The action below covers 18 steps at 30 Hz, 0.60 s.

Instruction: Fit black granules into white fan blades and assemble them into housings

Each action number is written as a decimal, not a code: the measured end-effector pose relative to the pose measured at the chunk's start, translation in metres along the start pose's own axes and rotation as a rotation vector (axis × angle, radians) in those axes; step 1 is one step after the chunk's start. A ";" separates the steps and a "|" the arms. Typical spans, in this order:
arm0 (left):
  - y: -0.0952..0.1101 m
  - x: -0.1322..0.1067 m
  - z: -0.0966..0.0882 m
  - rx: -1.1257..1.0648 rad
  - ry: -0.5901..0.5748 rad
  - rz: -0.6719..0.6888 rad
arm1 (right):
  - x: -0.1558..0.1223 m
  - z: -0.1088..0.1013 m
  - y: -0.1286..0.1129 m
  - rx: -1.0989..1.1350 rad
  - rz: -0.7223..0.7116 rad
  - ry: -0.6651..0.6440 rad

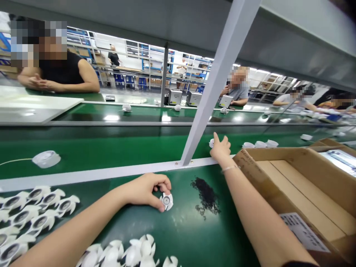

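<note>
Clearly, the white fan (167, 201) sits between the left fingers (156, 201).

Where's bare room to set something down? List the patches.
Bench: between black pieces, right forearm and nearest white fans. Green strip beyond the rail: between corded white housing and slanted post. Crowded: bench's left end, with more fans.

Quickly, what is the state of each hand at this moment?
Left hand: closed, holding a white fan wheel.
Right hand: at a white round part; whether it grips cannot be told.
</note>
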<state>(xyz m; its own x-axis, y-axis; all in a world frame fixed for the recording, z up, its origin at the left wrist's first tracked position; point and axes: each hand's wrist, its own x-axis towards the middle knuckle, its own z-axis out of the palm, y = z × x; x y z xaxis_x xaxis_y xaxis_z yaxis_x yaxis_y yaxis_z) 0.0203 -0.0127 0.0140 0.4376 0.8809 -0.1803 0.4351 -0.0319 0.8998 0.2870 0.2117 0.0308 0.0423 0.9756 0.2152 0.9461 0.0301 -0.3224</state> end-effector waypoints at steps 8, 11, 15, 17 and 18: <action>-0.007 -0.001 -0.005 -0.108 -0.002 0.089 | -0.027 -0.037 -0.002 -0.147 -0.083 -0.075; -0.013 0.005 -0.012 -0.350 0.023 0.105 | -0.096 -0.056 0.007 0.027 -0.100 0.090; -0.018 0.009 -0.018 -0.575 0.169 0.054 | -0.178 -0.053 0.000 0.567 -0.468 -0.176; -0.019 0.009 -0.019 -0.593 0.247 0.021 | -0.199 -0.043 -0.011 0.717 -0.655 -0.293; -0.019 0.008 -0.019 -0.575 0.260 0.026 | -0.204 -0.037 -0.016 0.738 -0.728 -0.309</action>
<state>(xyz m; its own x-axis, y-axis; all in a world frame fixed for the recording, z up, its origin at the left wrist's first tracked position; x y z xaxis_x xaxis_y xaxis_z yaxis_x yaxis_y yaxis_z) 0.0008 0.0035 0.0034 0.2051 0.9716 -0.1182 -0.0976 0.1405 0.9853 0.2748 0.0046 0.0262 -0.6320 0.6804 0.3711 0.2806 0.6472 -0.7088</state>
